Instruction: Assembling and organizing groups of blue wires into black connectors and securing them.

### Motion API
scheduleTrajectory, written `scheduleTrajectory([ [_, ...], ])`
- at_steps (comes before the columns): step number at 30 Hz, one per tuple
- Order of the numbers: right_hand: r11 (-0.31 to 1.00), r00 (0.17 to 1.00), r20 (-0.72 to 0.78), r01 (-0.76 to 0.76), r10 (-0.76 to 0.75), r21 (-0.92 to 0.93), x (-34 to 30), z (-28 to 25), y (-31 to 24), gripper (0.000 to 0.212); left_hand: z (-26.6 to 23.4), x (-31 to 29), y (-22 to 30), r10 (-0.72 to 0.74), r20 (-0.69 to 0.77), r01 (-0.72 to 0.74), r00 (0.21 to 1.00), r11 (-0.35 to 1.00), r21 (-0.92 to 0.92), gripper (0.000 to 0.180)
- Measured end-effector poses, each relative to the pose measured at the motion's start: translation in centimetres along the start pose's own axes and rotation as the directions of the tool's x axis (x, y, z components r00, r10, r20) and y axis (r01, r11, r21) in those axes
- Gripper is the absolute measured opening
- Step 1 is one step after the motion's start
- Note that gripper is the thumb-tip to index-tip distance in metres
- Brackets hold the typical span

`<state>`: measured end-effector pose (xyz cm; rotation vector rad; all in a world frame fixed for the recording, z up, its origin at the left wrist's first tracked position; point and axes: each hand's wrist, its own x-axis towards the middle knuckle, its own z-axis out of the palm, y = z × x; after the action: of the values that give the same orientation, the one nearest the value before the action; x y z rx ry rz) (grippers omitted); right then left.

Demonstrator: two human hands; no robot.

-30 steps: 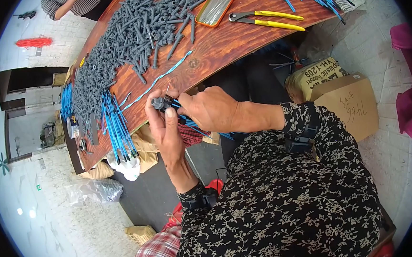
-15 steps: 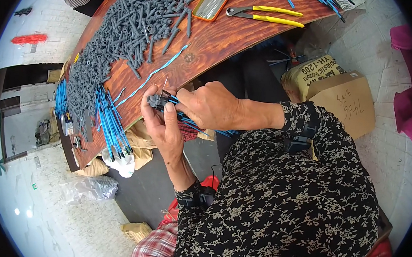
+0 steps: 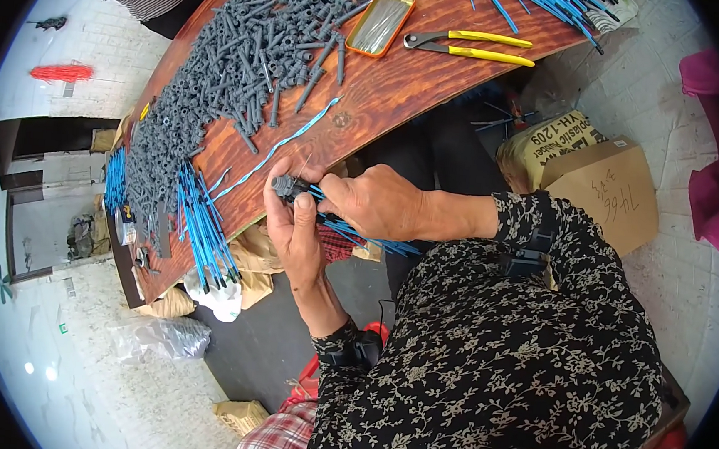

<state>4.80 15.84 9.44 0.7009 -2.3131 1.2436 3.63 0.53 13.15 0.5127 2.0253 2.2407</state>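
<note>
My left hand (image 3: 298,241) is closed round a dark grey plastic fitting (image 3: 285,188), its thumb pressed on the side. From the fitting a thin blue rod (image 3: 316,191) runs into the closed fingers of my right hand (image 3: 382,203). A fine wire-like strand (image 3: 305,165) sticks up beside the left fingers. More blue rods (image 3: 375,237) stretch out beneath my right hand, partly covered by it. Both hands are just off the table's near edge, and the right fingertips are partly hidden.
A large heap of grey plastic fittings (image 3: 246,58) covers the wooden table (image 3: 368,108). Also there are a tin of thin metal pins (image 3: 382,22), yellow-handled pliers (image 3: 488,47), a twisted blue strip (image 3: 286,142) and blue rods (image 3: 197,221). A cardboard box (image 3: 608,192) stands right.
The view has shifted slightly, so the table and its contents sit lower and further right. Both hands keep their hold on the fitting and blue rod, with the right fingers slightly moved.
</note>
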Motion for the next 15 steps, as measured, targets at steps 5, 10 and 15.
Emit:
scheduleTrajectory([
  [5, 0.999, 1.000, 0.022, 0.000, 0.001, -0.036, 0.2, -0.5, -0.3, 0.027, 0.3, 0.1, -0.4, -0.001, -0.015, 0.001, 1.000, 1.000, -0.008, 0.054],
  [10, 1.000, 1.000, 0.027, 0.007, -0.007, 0.013, 0.4, -0.6, 0.3, 0.042, 0.4, 0.4, -0.8, 0.007, -0.051, -0.008, 0.999, 1.000, -0.022, 0.056],
  [15, 0.999, 1.000, 0.025, 0.008, -0.009, 0.043, 0.4, -1.2, 0.4, 0.046, 0.2, 0.6, -0.7, -0.017, -0.002, 0.017, 1.000, 0.995, -0.102, 0.058],
])
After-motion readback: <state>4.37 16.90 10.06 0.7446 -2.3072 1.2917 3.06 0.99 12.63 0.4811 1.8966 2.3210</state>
